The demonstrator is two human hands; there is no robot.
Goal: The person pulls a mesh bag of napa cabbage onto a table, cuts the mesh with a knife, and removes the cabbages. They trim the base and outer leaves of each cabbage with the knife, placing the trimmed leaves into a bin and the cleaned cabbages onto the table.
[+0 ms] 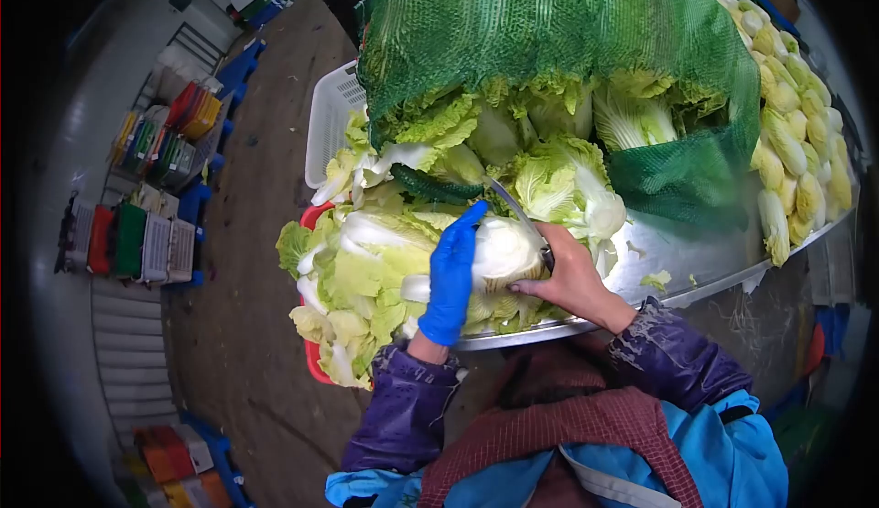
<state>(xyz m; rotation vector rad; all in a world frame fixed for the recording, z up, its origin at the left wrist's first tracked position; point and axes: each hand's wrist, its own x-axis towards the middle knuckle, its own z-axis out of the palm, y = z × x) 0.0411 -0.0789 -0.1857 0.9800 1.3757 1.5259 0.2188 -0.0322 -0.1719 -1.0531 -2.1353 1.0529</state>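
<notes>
Near the metal table's front edge lies a cabbage [505, 250] with its white base facing up. My left hand [451, 274], in a blue glove, rests along the cabbage's left side with fingers stretched out. My bare right hand [572, 274] is closed around the handle of a knife [517, 206], its thumb against the cabbage. The blade points up and to the left, close to the cabbage's base. Loose leaves [366, 270] are heaped left of my left hand. Another cabbage [572, 192] sits just behind my right hand.
A green mesh sack [558, 32] of cabbages spans the back of the table [678, 256]. Many pale trimmed cabbages [792, 132] are piled at the right. A white basket [328, 123] and a red container [316, 361] stand at the left.
</notes>
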